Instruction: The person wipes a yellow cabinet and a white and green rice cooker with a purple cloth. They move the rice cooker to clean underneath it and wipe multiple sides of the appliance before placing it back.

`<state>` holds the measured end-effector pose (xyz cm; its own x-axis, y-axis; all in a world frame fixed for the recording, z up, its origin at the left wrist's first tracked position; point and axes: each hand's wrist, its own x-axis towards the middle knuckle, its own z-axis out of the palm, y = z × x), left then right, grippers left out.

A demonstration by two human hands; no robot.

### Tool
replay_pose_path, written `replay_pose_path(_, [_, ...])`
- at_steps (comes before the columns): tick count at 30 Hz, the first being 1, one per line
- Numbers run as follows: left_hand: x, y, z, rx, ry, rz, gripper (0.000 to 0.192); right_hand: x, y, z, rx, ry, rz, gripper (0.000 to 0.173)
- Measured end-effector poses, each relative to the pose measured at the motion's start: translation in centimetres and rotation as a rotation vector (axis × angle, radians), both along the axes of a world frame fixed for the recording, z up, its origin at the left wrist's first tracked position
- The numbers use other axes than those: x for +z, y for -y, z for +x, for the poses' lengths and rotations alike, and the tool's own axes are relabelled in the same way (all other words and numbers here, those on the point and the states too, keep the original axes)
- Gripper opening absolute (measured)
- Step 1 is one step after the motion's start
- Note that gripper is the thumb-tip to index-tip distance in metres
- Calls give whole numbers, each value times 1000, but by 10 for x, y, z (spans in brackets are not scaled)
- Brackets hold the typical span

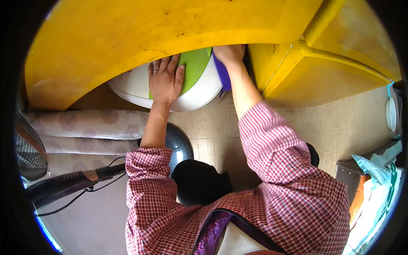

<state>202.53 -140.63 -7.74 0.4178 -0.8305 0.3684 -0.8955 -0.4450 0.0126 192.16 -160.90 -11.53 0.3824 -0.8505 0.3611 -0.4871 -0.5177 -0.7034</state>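
My left hand (164, 79) lies flat on the lid of a white and green plastic appliance or bin (197, 97), fingers spread and a ring on one of them. Nothing is held in it, and its fingertips reach the yellow edge above. On the right side of the same object, my right hand (230, 53) presses a purple cloth (224, 75) against the white wall. The fingers of that hand are partly hidden beneath the yellow top. The far part of the white and green object is also covered by this top.
A yellow tabletop or cabinet top (165, 22) overhangs the object, with a yellow cabinet (296, 79) at right. Left stand a floor fan (32, 153) with a round dark base (181, 143) and flower-patterned upholstery (95, 124). Light cloths (382, 172) lie on a dark piece of furniture at lower right.
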Motion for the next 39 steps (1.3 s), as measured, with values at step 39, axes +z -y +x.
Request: replay_pose_path(39, [-6,32,-8,132,112,-284,50,-12,-117,-42,2,86,9,74])
